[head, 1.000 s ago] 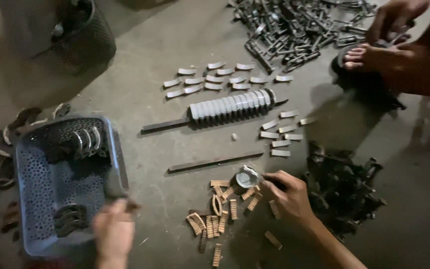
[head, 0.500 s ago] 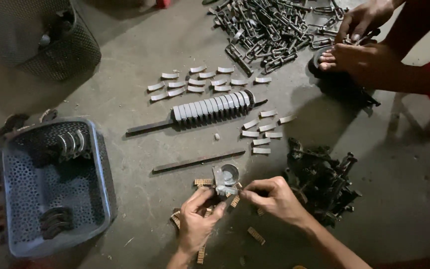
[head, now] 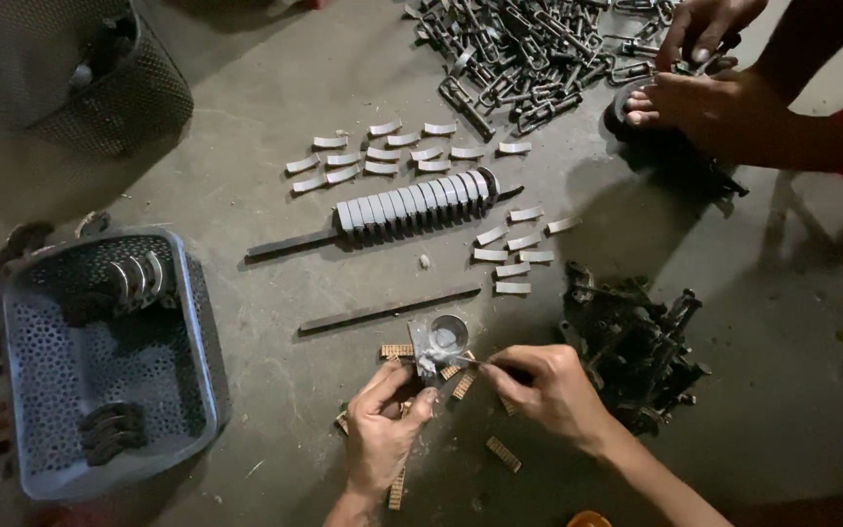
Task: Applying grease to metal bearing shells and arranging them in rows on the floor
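Head view looks down on a concrete floor (head: 246, 195) where both hands meet over a small metal part (head: 438, 344) with a round ring at its top. The left hand (head: 382, 434) has its fingers pinched on the part's lower edge, and the right hand (head: 548, 390) pinches a thin dark tool (head: 485, 365) whose tip touches the part from the right. Small ribbed brown pieces (head: 397, 350) lie scattered around and under the hands. Just above the part lies a bare metal rod (head: 387, 309); farther up, a second rod carries a row of grey curved plates (head: 412, 207), with loose plates (head: 382, 153) spread on either side. A blue perforated basket (head: 202, 390) sits to the left — curved dark pieces rest inside it. A heap of dark metal parts (head: 636, 351) lies right of the right hand. At top right another person's hand (head: 700, 29) and foot (head: 695, 102) sit beside a pile of chain links (head: 529, 49).
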